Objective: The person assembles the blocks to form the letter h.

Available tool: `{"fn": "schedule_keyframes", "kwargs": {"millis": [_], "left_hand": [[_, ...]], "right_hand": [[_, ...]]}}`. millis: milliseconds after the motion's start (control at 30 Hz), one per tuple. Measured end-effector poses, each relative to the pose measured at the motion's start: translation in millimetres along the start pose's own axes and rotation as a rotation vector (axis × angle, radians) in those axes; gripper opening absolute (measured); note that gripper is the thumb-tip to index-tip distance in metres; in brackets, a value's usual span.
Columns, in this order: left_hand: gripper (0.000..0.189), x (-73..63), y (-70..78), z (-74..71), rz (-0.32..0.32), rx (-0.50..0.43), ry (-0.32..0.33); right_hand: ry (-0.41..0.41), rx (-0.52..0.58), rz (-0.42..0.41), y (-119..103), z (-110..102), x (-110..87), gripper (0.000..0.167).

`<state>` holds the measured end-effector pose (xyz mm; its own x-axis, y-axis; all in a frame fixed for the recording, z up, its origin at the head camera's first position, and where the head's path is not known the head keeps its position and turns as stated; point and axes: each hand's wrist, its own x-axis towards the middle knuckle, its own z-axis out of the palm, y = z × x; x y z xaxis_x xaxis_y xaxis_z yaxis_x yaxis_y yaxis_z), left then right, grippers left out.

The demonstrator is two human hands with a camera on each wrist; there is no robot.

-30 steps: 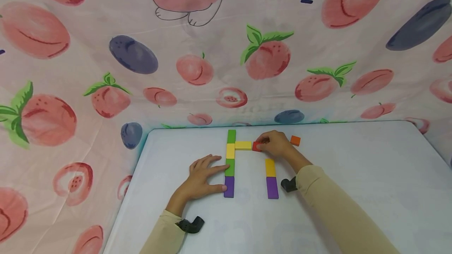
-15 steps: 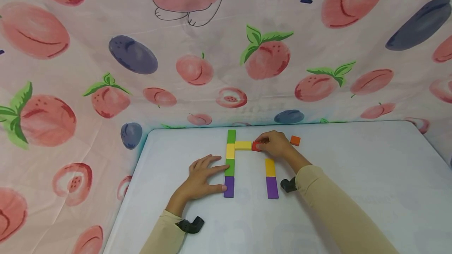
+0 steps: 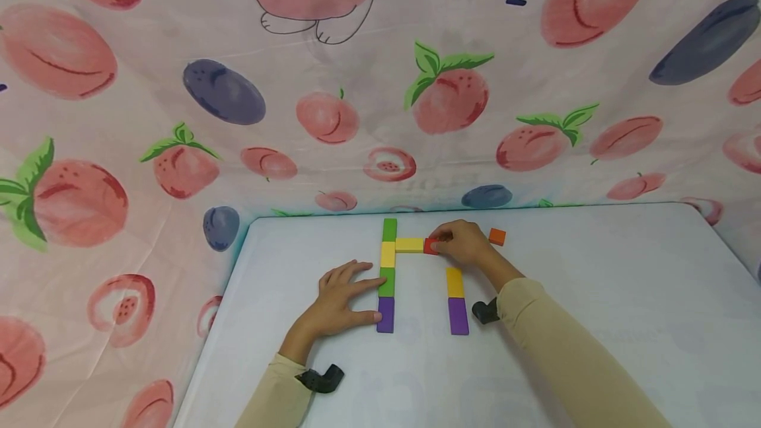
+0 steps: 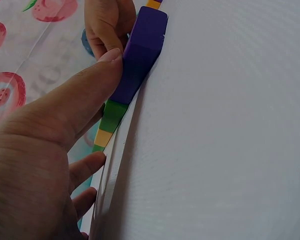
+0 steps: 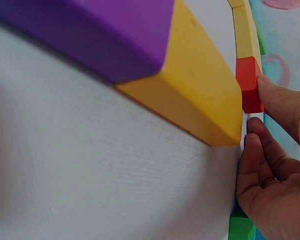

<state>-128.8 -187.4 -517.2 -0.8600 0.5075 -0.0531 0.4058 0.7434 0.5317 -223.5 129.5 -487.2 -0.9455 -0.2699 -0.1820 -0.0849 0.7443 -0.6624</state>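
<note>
In the head view, my right hand (image 3: pixel 465 243) pinches a small red block (image 3: pixel 431 246) against the right end of a yellow block (image 3: pixel 409 245). My left hand (image 3: pixel 340 299) lies spread beside a column of blocks. Its thumb touches the purple block (image 3: pixel 385 315) at the column's near end, and its index finger touches a green block (image 3: pixel 387 282). Farther up stand another yellow block (image 3: pixel 388 255) and a green one (image 3: pixel 389 230). In the right wrist view, the thumb presses the red block (image 5: pixel 248 84), whose far side is partly hidden.
Right of the column, a yellow-orange block (image 3: pixel 455 283) meets a purple block (image 3: pixel 458 316) end to end. An orange block (image 3: pixel 497 237) lies beyond my right wrist. The right wrist view has a green block (image 5: pixel 241 227) below the fingers. A fruit-print cloth (image 3: pixel 368 84) hangs behind the white table (image 3: pixel 624 296).
The red block has shifted slightly left, closing the small gap to the yellow block. My left hand and the other blocks stay where they were.
</note>
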Motion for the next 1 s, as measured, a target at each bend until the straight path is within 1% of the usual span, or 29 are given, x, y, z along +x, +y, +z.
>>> {"fn": "schedule_keyframes", "kwargs": {"millis": [100, 300, 600, 1000], "left_hand": [[0.069, 0.2, -0.6, -0.3, 0.000, 0.001, -0.007], [0.068, 0.3, -1.3, 0.4, 0.015, 0.000, 0.002], [0.069, 0.3, -2.6, 0.5, 0.012, 0.008, -0.005], [0.069, 0.0, -2.8, 0.8, 0.016, 0.013, -0.005]], "right_hand": [[0.002, -0.001, -0.004, 0.0, -0.1, 0.1, 0.024], [0.009, -0.005, -0.009, 0.5, 0.3, 0.2, 0.022], [0.010, 0.009, -0.002, 1.2, 1.8, 0.0, 0.022], [0.013, 0.007, -0.017, 1.1, 0.6, -1.1, 0.022]]}}
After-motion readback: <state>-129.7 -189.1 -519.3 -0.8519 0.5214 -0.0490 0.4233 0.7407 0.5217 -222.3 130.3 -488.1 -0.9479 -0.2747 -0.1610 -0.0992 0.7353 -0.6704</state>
